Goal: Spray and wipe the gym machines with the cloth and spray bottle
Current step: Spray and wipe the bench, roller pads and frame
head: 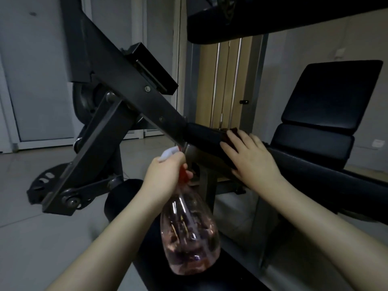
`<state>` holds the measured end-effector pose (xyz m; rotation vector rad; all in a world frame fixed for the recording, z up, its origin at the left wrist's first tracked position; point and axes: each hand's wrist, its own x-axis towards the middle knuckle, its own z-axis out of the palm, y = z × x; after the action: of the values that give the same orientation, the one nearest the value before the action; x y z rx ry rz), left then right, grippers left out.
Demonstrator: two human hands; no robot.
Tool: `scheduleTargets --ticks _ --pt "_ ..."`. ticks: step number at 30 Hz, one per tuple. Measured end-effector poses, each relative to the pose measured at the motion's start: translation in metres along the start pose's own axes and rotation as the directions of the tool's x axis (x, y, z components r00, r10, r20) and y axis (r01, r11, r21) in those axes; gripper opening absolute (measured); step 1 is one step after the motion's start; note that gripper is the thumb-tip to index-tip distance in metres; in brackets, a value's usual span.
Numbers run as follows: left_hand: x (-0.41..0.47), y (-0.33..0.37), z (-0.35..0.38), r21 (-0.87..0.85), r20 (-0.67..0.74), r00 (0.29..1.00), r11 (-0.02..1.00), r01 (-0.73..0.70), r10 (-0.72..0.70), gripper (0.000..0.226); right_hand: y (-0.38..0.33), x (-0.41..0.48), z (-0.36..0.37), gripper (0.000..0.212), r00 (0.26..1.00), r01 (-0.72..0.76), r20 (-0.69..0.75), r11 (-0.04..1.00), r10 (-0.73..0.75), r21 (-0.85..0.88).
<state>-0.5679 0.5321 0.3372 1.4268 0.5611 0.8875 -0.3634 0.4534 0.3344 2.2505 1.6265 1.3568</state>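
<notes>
Head view: my left hand [165, 175] grips the spray bottle [189, 234] for spraying, while my flat right hand [252, 156] presses the cloth [234, 131] onto the machine arm [201, 135] for wiping.

The spray bottle [189, 234] is pinkish, cloth [234, 130] dark red, machine [117, 66] black.

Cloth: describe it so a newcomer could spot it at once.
Follow the machine's long dark diagonal beam down to where it meets a black padded arm. The right hand lies flat there, and the cloth is the dark reddish fabric peeking from under it, unlike the black padding around it.
</notes>
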Motion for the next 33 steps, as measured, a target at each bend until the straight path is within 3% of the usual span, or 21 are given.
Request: scheduleTargets --ticks 5,10,13,16,23,28,33 --pt "0.014 0.016 -0.01 0.354 -0.004 0.987 0.923 -0.147 0.159 0.015 -0.015 0.036 0.008 0.071 1.0 -0.004 -0.013 0.999 0.005 0.044" --pt "0.024 0.015 -0.002 0.452 0.013 0.988 0.88 -0.146 0.157 0.013 -0.031 0.072 0.022 0.063 0.999 0.016 -0.032 0.996 -0.013 0.093" --pt "0.033 0.011 0.0 0.44 -0.023 0.987 0.888 -0.131 0.157 0.025 -0.043 0.096 0.029 0.057 0.998 0.054 -0.033 0.993 -0.051 0.101" --pt "0.038 0.009 -0.008 0.45 0.002 0.989 0.883 -0.132 0.147 0.012 -0.051 0.117 0.036 0.055 0.997 0.071 -0.045 0.989 -0.066 0.129" --pt "0.038 0.003 -0.03 0.325 -0.146 0.981 0.943 -0.077 0.131 0.018 -0.069 0.156 0.047 0.045 0.995 0.099 0.005 0.991 -0.1 0.093" --pt "0.029 0.007 -0.023 0.398 -0.138 0.976 0.911 -0.103 0.171 0.023 -0.066 0.146 0.043 0.038 0.988 0.157 -0.017 0.984 -0.156 0.088" --pt "0.024 0.009 -0.018 0.483 -0.099 0.964 0.859 -0.17 0.247 0.018 -0.067 0.121 0.039 0.039 0.974 0.22 0.058 0.975 -0.218 -0.029"
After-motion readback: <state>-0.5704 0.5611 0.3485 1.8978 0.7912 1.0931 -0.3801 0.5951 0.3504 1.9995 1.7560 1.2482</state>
